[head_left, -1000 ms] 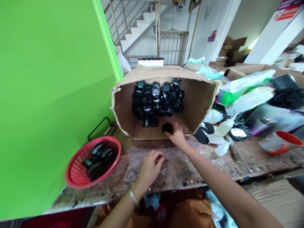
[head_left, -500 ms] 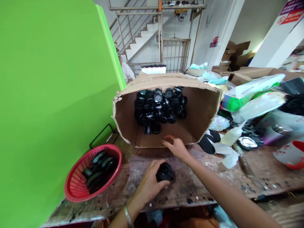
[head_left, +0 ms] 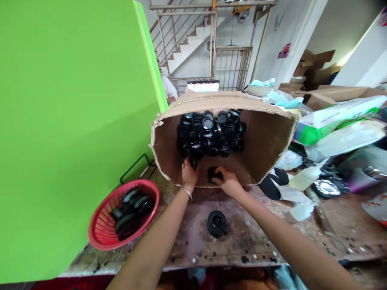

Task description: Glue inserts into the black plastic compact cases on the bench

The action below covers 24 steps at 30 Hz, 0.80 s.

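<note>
Clearly, most of the pieces had not left the cardboard box [head_left: 267, 149], which lay on its side with its mouth facing the near side of the desk [head_left: 256, 241]. A large heap of black parts [head_left: 208, 141] filled its far end. By contrast, only a single black ring [head_left: 217, 224] sat on the desk, in front of the box and between the two forearms, touched by neither hand. A handful of dark discs [head_left: 133, 213] rested in the red basket [head_left: 101, 226] to the left; whether these belonged with the others could not be told.

Both hands were at work inside the box mouth. The fingers of the right hand [head_left: 228, 181] were curled closely about a round black piece [head_left: 213, 174] just inside the near lip, seemingly gripping it. Those of the left hand [head_left: 190, 174], slightly parted, were around a dark piece [head_left: 194, 162] at the near left edge of the heap; I could not tell whether they had closed firmly on it. Judging by the heap, far more remained inside than lay out.
</note>
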Motion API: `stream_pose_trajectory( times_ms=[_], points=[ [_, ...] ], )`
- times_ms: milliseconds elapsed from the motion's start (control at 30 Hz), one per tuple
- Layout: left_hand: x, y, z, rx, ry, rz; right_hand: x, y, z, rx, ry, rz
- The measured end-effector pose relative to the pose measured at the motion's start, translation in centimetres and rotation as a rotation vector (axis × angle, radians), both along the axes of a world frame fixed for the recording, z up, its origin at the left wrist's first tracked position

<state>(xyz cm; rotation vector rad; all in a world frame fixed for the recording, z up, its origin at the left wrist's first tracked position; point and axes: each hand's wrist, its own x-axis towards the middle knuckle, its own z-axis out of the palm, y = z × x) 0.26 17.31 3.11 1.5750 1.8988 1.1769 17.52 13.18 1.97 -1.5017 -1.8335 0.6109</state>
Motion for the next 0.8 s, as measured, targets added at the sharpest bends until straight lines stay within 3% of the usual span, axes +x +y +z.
stream_pose_trajectory(
  times_ms=[67,167,267,333,433,500,600,700,800],
  points=[
    [-0.2,0.1,0.1,-0.012,-0.004,-0.005,2.1,-3.7,0.0,0.016,-0.020,0.017],
    [-0.8,-2.3,0.9,-0.023,-0.016,-0.061,4.6,-8.0,-0.5,0.020,0.011,0.148],
    [-1.7,-6.7,1.2,0.000,-0.012,-0.174,5.7,-8.3,-0.9,0.001,0.055,0.201],
    [-2.5,-9.8,0.7,0.099,0.065,-0.317,5.7,-5.9,-1.0,0.055,0.042,0.117],
    [-3.7,-13.4,-1.0,0.216,0.210,-0.496,4.7,0.1,-0.5,0.240,-0.069,-0.068],
    [-4.2,-15.0,-2.0,0.202,0.254,-0.589,3.9,4.3,0.0,0.292,-0.103,-0.082],
    [-4.4,-16.8,-2.4,0.113,0.247,-0.719,2.8,9.1,0.8,0.340,-0.393,-0.071],
    [-3.8,-18.1,-2.2,0.027,0.161,-0.628,2.2,11.4,1.7,0.349,-0.529,-0.035],
    [-2.7,-18.7,-2.6,-0.038,0.033,-0.457,2.1,11.4,2.7,0.366,-0.505,-0.015]
  ],
)
